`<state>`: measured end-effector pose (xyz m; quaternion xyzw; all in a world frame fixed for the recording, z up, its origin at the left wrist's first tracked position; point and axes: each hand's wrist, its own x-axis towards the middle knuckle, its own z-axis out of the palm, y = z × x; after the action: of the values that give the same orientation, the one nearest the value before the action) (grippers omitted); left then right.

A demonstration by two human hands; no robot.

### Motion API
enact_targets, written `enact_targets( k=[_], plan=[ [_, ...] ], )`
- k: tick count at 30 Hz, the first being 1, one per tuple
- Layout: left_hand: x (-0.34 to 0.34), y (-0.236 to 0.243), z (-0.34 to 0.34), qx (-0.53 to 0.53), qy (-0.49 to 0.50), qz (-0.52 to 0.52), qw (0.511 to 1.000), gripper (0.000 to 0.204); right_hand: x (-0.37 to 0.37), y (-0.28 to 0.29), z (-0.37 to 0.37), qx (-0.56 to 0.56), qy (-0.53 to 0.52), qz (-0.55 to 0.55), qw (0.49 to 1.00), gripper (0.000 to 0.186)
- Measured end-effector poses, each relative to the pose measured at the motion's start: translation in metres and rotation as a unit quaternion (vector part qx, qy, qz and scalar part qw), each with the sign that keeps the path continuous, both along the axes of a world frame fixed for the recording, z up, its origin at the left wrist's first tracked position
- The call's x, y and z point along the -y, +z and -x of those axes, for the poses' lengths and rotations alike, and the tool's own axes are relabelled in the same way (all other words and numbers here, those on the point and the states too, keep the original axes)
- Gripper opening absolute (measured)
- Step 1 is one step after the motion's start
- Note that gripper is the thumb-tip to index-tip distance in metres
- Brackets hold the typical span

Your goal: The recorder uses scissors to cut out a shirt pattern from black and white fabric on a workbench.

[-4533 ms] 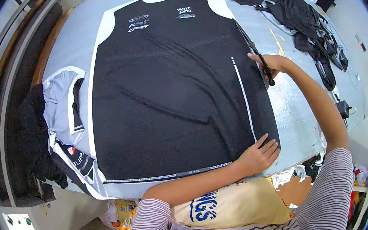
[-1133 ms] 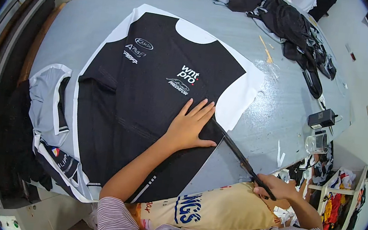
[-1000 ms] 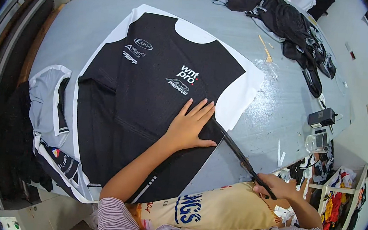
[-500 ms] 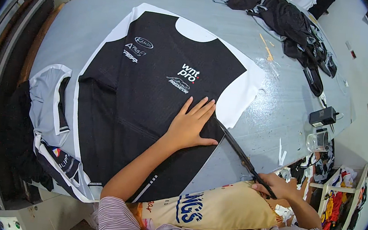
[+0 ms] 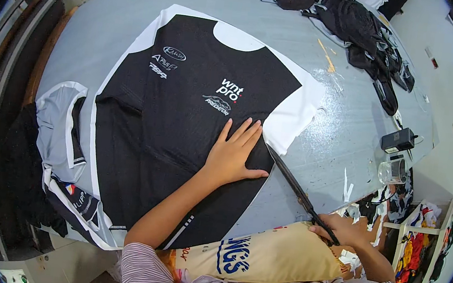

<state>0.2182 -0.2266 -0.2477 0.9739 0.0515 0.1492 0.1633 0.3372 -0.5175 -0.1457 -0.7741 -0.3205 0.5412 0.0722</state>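
A black shirt panel (image 5: 183,131) with white edges and small printed logos lies flat on the table. My left hand (image 5: 234,152) rests flat on it with fingers spread, holding nothing. At the table's near right, my right hand (image 5: 343,231) is closed around the handles of long dark scissors (image 5: 298,190). Their blades reach up and left to the panel's right edge, where the black cloth meets the white sleeve-side margin (image 5: 291,121). The blade tips are at the cloth by my left fingertips, and I cannot tell how far apart the blades are.
Folded grey and black garment pieces (image 5: 61,122) lie left of the panel. A dark cloth pile (image 5: 356,30) sits at the far right. Near the right edge are a black power adapter (image 5: 398,140) and a clear glass (image 5: 392,171). Beyond stands a shelf (image 5: 439,233) with coloured scraps.
The panel and my left hand have shifted very slightly left. The lower end of the white margin now looks a little different by the scissor tips. My right hand has hardly moved.
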Motion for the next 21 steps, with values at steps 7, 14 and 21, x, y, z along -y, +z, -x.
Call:
enact_targets(
  k=[7,14,21],
  plan=[
    [-0.009,0.007,-0.004,-0.029,-0.011,0.083,0.996,0.083,0.005,-0.003,-0.007,-0.031,0.010,-0.014,0.999,0.056],
    [-0.047,0.005,-0.003,0.012,-0.029,-0.021,0.999,0.085,-0.013,-0.006,-0.012,-0.029,0.041,-0.016,0.999,0.059],
    [-0.044,0.004,-0.003,-0.022,-0.008,-0.020,1.000,0.090,-0.033,-0.006,-0.008,0.002,0.076,-0.062,0.995,0.059]
  ],
)
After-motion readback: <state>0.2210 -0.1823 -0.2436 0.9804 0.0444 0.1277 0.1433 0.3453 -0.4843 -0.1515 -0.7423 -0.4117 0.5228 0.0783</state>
